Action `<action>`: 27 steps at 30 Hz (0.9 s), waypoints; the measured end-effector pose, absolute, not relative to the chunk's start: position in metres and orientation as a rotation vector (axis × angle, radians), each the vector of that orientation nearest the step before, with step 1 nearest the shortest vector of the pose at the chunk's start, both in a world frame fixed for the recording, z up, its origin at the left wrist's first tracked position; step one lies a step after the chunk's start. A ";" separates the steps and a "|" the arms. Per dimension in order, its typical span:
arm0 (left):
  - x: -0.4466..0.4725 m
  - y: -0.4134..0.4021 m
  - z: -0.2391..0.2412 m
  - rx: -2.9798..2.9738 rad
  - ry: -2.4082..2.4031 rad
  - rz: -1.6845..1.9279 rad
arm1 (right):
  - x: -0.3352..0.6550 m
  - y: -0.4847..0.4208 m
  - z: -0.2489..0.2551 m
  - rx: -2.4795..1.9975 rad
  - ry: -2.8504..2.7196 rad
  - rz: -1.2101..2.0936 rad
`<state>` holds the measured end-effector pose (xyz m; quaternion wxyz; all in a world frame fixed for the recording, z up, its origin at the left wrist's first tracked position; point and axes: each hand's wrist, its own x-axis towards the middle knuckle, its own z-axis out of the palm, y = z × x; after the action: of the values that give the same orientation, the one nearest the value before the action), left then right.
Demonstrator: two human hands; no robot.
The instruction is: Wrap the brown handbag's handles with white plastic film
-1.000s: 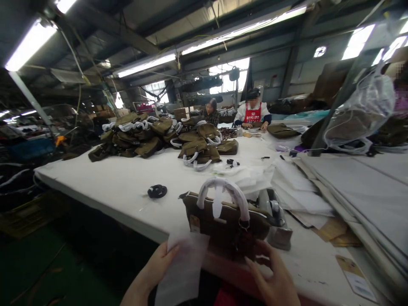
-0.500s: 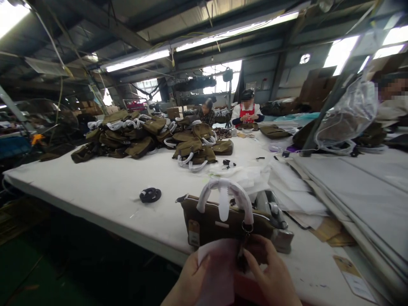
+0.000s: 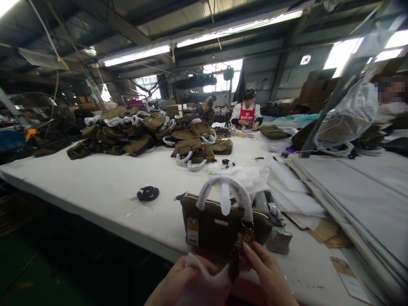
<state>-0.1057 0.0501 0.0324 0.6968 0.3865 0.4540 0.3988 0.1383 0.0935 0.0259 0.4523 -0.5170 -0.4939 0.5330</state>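
Note:
An olive-brown handbag (image 3: pixel 216 225) stands upright at the near edge of the white table (image 3: pixel 95 187), its handles wrapped in white foam (image 3: pixel 225 191). A leopard-print charm (image 3: pixel 244 240) hangs from its right handle ring. My left hand (image 3: pixel 178 282) is closed on a crumpled sheet of white tissue paper (image 3: pixel 207 284) just below the bag. My right hand (image 3: pixel 267 274) has its fingers against the charm and the bag's lower front; whether it grips them is unclear.
A heap of similar olive bags (image 3: pixel 143 136) lies across the far table. A black strap coil (image 3: pixel 147 193) lies left of my bag, a metal tool (image 3: pixel 277 231) to its right. Stacked white sheets (image 3: pixel 350 187) fill the right side. Two people (image 3: pixel 247 114) work at the far end.
My left hand has bunched the flat tissue sheet into a crumpled wad and brought it in beneath the bag. My right hand has shifted slightly down along the charm.

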 end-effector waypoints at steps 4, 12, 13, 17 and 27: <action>-0.077 0.058 0.062 0.928 0.823 0.939 | 0.143 0.092 0.029 -1.306 -1.264 1.325; -0.021 0.074 0.055 0.965 0.981 1.066 | 0.162 0.085 0.043 -1.346 -1.412 1.199; -0.024 0.074 0.052 0.900 1.021 1.091 | 0.165 0.084 0.045 -1.366 -1.444 1.153; -0.034 0.067 0.051 0.795 1.014 1.094 | 0.167 0.083 0.048 -1.436 -1.604 1.035; -0.019 0.054 0.072 1.526 0.951 0.911 | 0.134 0.084 0.051 -1.498 -1.566 0.971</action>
<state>-0.0193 0.0545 0.0716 0.5335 0.6403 0.3991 0.3822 0.1339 0.0840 0.0514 0.3742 -0.5849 -0.6116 0.3792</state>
